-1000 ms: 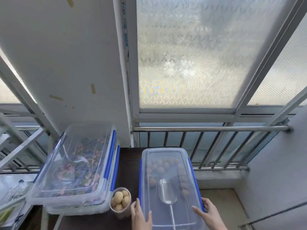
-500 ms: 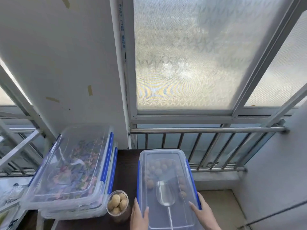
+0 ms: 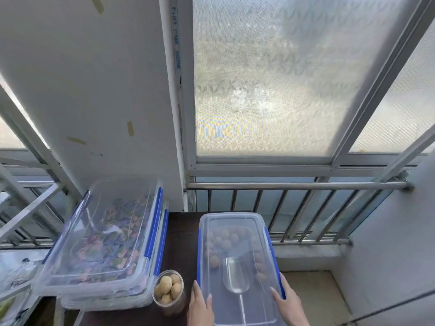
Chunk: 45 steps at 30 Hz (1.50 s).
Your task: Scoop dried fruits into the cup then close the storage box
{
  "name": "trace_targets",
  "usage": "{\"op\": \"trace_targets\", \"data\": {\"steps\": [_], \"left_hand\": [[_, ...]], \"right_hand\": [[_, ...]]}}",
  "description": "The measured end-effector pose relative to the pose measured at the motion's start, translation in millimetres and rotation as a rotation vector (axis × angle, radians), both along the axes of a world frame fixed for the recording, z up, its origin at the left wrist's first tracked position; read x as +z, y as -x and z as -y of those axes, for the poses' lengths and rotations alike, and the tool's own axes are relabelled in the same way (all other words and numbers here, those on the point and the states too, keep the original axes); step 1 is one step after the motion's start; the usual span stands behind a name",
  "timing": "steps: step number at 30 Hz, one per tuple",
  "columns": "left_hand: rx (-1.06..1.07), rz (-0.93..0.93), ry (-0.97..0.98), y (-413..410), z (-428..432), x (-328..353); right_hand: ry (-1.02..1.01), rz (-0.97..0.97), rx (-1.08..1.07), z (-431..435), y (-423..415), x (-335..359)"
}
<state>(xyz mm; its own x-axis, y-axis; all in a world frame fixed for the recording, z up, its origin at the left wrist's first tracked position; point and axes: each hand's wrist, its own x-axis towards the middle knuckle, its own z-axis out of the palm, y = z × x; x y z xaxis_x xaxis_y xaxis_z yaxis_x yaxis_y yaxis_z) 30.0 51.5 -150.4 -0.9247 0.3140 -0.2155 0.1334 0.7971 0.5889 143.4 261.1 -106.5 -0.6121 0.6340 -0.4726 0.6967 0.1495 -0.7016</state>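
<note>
Head view: both hands lie flat and released on the lid of the storage box (image 3: 237,255), the left hand (image 3: 200,307) at its near-left edge, the right hand (image 3: 288,304) along its right blue clip. Under the lid lie dried fruits (image 3: 226,243) and a metal scoop (image 3: 236,276). Just left of the left hand stands the filled cup (image 3: 168,290) on the dark worktop (image 3: 181,231).

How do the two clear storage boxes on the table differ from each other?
The left box is wider and holds colourful pieces; the right box is narrower and holds round brown fruits and a metal scoop. The left box sits untouched, tilted on another box; the right box has the left hand and right hand on its lid. Both have blue clips.
</note>
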Motion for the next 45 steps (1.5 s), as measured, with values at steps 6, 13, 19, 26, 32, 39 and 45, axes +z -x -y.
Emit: {"op": "trace_targets", "data": {"steps": [6, 13, 19, 26, 32, 39, 45], "left_hand": [[0.141, 0.1, -0.111, -4.6, 3.2, 22.6], [0.115, 0.13, -0.072, 2.5, 4.4, 19.2], [0.06, 0.146, -0.03, 7.8, 9.6, 19.3], [0.052, 0.148, 0.015, 6.1, 9.0, 28.7], [0.062, 0.154, 0.005, 1.6, 5.4, 34.8], [0.03, 0.108, 0.119, 3.2, 7.6, 41.4], [-0.179, 0.151, 0.246, 25.4, 17.0, 86.8]], "right_hand": [[-0.022, -0.003, 0.046, 1.4, -2.0, 0.2], [-0.049, -0.026, 0.085, 3.8, -1.8, 2.2], [-0.119, -0.001, 0.184, 1.5, -0.7, 0.9], [-0.112, -0.014, 0.199, 7.2, 2.1, 4.6], [-0.082, 0.005, 0.192, 13.3, 3.7, 10.9], [-0.092, 0.036, 0.179, 18.6, 6.3, 13.6], [-0.268, 0.338, 0.335, 12.8, 15.8, 47.6]]}}
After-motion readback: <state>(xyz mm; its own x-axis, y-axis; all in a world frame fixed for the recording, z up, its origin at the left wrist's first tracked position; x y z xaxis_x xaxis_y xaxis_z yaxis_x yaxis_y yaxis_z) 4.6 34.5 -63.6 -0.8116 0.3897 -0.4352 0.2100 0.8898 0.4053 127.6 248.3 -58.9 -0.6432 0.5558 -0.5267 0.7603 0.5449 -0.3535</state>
